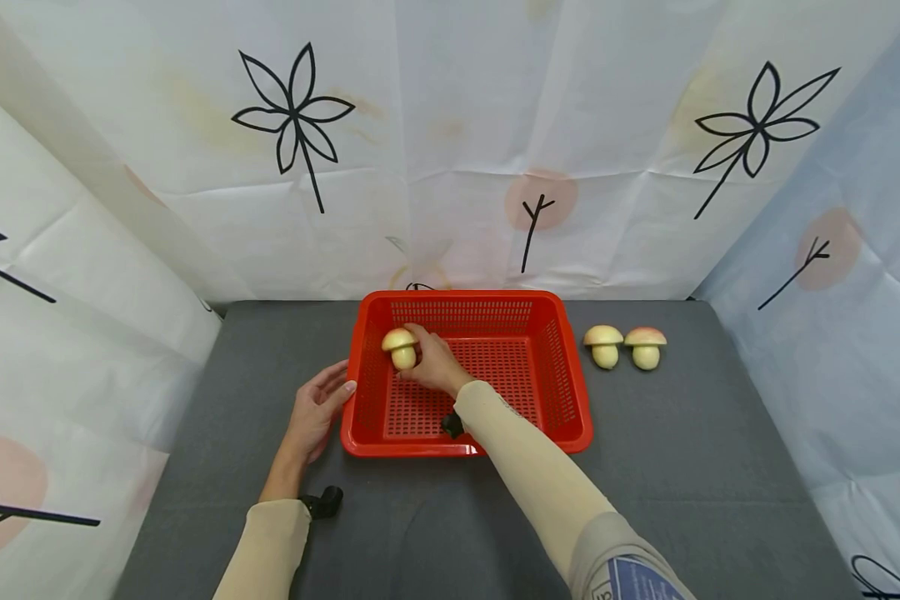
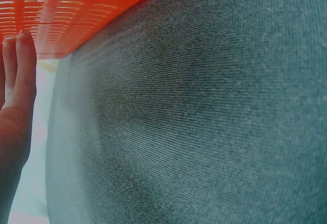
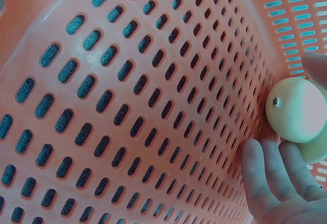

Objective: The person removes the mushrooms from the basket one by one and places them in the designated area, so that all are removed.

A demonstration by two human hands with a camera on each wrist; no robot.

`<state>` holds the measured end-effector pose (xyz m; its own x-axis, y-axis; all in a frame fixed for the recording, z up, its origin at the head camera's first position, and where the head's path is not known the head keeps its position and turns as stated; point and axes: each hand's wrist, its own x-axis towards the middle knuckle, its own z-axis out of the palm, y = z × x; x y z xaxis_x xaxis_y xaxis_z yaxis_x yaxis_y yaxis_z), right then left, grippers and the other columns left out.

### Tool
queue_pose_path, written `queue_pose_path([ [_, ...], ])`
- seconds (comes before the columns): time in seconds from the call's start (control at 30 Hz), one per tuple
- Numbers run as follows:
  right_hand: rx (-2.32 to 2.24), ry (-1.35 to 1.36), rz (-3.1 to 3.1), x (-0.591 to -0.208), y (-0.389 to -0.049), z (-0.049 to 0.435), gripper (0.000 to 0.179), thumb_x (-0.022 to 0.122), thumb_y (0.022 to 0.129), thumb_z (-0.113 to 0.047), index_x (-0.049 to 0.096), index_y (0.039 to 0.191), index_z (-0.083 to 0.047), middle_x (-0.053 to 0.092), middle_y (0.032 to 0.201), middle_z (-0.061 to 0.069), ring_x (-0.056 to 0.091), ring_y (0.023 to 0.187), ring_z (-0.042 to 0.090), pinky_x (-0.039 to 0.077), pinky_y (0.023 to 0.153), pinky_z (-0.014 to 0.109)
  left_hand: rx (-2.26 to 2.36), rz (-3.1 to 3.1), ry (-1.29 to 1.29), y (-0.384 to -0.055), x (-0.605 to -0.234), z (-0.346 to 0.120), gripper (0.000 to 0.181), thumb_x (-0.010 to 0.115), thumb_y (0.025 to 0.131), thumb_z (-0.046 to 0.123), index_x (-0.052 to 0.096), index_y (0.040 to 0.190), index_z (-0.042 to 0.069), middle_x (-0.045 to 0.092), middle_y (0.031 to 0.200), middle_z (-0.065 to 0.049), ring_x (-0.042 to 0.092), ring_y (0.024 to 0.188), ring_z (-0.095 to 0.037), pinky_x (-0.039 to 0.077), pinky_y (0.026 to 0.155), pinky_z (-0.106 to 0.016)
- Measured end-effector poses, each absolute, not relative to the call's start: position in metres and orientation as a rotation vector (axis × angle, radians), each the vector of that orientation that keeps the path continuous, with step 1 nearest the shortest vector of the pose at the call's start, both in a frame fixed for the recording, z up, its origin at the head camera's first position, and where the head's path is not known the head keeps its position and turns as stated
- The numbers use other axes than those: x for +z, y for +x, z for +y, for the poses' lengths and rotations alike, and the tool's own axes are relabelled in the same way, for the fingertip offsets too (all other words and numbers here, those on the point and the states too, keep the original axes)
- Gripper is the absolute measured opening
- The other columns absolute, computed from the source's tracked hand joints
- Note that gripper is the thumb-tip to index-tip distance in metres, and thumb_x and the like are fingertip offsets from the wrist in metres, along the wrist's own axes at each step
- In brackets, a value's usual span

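My right hand (image 1: pixel 437 363) is inside the red plastic basket (image 1: pixel 576 392), at its left side. It holds a toy mushroom (image 1: pixel 401 348) between thumb and fingers, cap toward the back. From the right wrist, the mushroom's pale rounded stem (image 3: pixel 296 109) shows a small dark spot, with fingertips against one side and the thumb near the other. Outside the basket, my left hand (image 1: pixel 320 408) rests against its left wall, thumb at the rim. In the left wrist view, the straight fingers (image 2: pixel 24 65) of that hand touch the slotted outer wall (image 2: pixel 66 17).
Two more toy mushrooms, one yellow-capped (image 1: pixel 603 346) and one with a reddish cap (image 1: pixel 646 347), lie side by side on the grey tabletop (image 1: pixel 690 450) right of the basket. Printed white cloth (image 1: pixel 435 150) hangs behind and at both sides.
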<state>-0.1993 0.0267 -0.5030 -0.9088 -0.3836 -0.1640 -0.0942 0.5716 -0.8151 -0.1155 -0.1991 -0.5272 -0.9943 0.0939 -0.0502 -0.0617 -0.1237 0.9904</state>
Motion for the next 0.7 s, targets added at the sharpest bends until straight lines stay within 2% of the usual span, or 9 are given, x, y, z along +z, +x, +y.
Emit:
queue_pose_path([
  [0.33, -1.223, -0.366, 2.546, -0.5046, -0.1986, 0.0251, 0.077, 0.086, 0.081, -0.01, 0.046, 0.147, -0.015, 0.051, 0.127, 0.016, 0.052, 0.109, 0.028, 0.05, 0.094, 0.045, 2.298, 1.989, 0.063, -0.1155, -0.5284, -0.1992, 0.052, 0.063, 0.101, 0.006, 0.043, 0.147, -0.007, 0.059, 0.132, -0.018, 0.068, 0.107, -0.015, 0.058, 0.088, -0.031],
  [0.63, -1.194, -0.382, 2.552, -0.5053, -0.1994, 0.0248, 0.074, 0.087, 0.08, -0.01, 0.048, 0.143, -0.015, 0.047, 0.125, 0.015, 0.052, 0.107, 0.029, 0.05, 0.094, 0.044, 2.292, 1.993, 0.053, -0.1147, -0.5262, -0.1992, 0.052, 0.063, 0.101, 0.006, 0.043, 0.147, -0.007, 0.058, 0.133, -0.018, 0.067, 0.108, -0.014, 0.058, 0.088, -0.031],
  [0.7, -1.185, -0.386, 2.554, -0.5054, -0.1992, 0.0243, 0.075, 0.087, 0.08, -0.009, 0.047, 0.144, -0.014, 0.048, 0.127, 0.015, 0.053, 0.108, 0.029, 0.05, 0.095, 0.045, 2.291, 1.992, 0.053, -0.1146, -0.5262, -0.1992, 0.053, 0.063, 0.101, 0.006, 0.043, 0.147, -0.007, 0.06, 0.132, -0.015, 0.067, 0.108, -0.013, 0.058, 0.087, -0.03],
])
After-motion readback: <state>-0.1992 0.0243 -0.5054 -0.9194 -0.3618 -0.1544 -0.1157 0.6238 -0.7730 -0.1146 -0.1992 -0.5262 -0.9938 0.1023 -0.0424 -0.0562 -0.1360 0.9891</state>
